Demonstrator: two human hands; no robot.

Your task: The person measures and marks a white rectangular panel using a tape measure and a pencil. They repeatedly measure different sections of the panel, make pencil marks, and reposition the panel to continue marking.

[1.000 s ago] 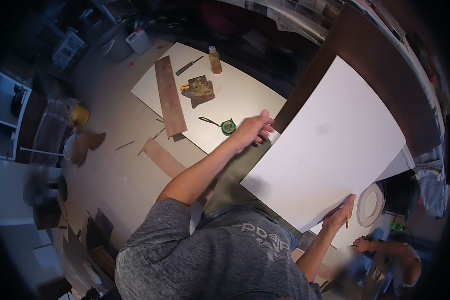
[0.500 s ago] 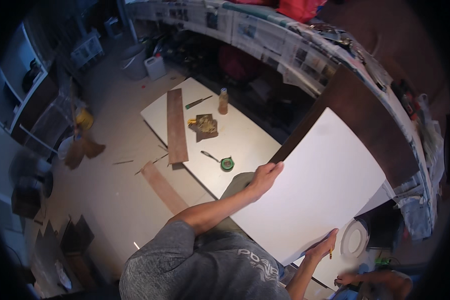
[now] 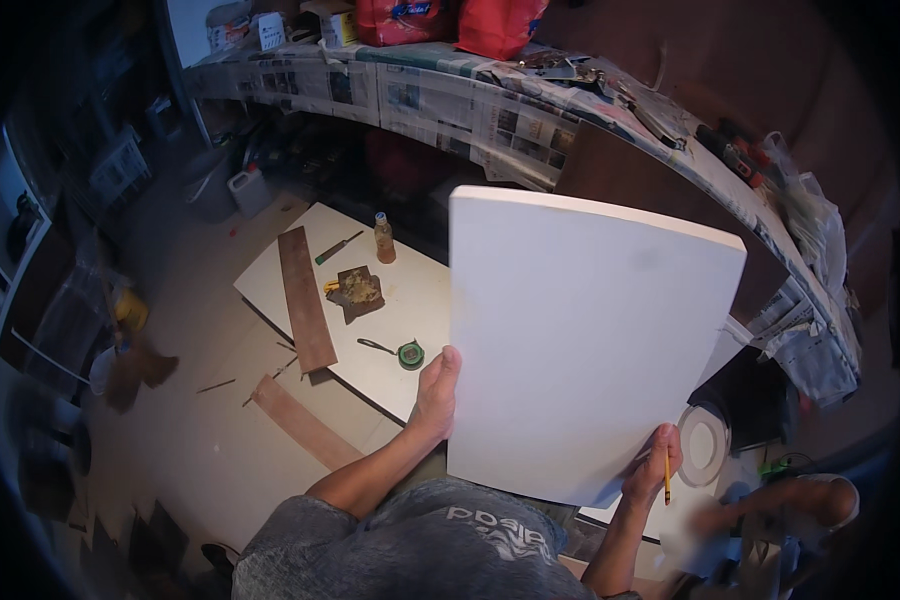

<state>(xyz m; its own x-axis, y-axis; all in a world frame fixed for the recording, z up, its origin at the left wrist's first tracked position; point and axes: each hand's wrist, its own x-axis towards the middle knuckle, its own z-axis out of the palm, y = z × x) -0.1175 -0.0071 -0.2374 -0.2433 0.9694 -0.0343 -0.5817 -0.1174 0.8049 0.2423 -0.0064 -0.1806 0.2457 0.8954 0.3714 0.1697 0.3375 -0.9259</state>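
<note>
White panel [image 3: 580, 345] held up before me in a dim workroom [image 3: 210, 415], a newsprint-covered counter [image 3: 450, 105] beyond it, a low white tabletop [image 3: 375, 300] to its left. One faint grey smudge marks its face; its top edge shows thick. A brown wooden strip [image 3: 307, 300] lies nearby. My left hand [image 3: 436, 398] clasps its left edge, near a green tape measure [image 3: 410, 354]; my right hand [image 3: 652, 464] grips its lower right edge and a yellow pencil [image 3: 667, 482].

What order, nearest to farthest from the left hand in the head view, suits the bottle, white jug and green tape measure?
1. Green tape measure: on the white surface, up-left of the left hand.
2. Bottle: near that surface's far edge.
3. White jug: past the surface, upper left.
</note>
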